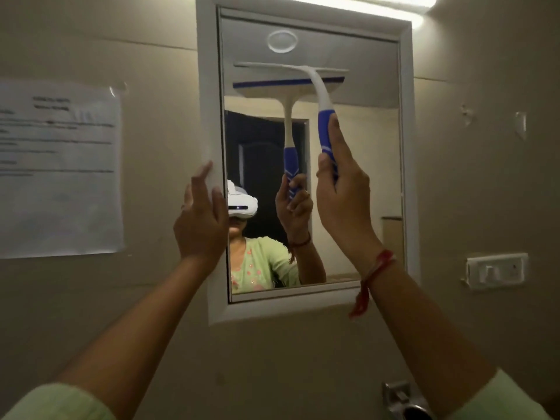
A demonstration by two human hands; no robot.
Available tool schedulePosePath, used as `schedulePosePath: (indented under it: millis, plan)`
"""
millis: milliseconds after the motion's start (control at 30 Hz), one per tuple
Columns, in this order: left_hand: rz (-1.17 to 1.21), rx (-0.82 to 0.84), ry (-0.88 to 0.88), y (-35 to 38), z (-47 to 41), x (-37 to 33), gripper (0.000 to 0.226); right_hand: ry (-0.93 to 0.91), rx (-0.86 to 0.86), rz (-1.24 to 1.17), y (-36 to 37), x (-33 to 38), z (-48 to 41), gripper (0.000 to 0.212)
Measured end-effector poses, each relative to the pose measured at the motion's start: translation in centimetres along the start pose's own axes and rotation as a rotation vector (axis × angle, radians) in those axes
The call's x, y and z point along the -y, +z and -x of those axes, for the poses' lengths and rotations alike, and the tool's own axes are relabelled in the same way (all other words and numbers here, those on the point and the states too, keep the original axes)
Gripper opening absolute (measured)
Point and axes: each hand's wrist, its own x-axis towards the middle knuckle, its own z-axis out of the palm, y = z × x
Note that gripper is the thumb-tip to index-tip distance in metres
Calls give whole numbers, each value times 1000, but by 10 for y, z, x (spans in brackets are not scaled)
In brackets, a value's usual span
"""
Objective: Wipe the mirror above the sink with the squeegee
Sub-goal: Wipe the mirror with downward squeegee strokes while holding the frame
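Taped paper [60, 168] blurred unreadable, right hand [342, 201] gripping squeegee [319, 92] handle, blade on upper mirror [363, 165], left hand [201, 225] fingers [219, 201] straight on frame [209, 86].

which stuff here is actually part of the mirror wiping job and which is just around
In the job: squeegee, gripped by the right hand; mirror; left hand resting on its white frame.
Just around: paper notice, switch plate, light strip, metal fitting.
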Motion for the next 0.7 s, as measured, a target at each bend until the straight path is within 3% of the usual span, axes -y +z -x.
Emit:
schedulePosePath:
  millis: [267, 700]
  plan:
    - [16, 6, -8, 0, 0, 0, 37, -1, -100, 17, 25, 3, -54, 49]
    - [43, -5, -16, -1, 0, -3, 36, 3, -92, 54, 43, 22, -58, 51]
